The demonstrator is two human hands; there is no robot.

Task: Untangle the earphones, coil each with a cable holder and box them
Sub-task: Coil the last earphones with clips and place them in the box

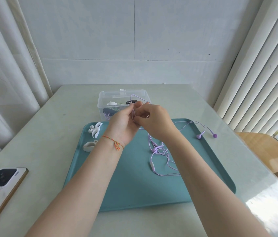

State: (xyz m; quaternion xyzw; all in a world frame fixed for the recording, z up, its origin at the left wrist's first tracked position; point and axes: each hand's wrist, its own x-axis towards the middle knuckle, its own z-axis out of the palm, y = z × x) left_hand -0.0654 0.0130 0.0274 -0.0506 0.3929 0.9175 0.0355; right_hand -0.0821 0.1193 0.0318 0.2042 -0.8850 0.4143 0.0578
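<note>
Purple earphones lie tangled on the teal tray, their two earbuds spread out at the tray's far right. My left hand and my right hand are raised together over the tray's far edge, both pinching a stretch of the purple cable, which loops up above my fingers. Two white cable holders, one above the other, rest on the tray's left side. The clear plastic box stands open behind the tray with coiled earphones inside.
A white phone lies face down near the table's left edge. A wooden chair stands to the right of the table. Curtains hang at left, blinds at right, a tiled wall behind.
</note>
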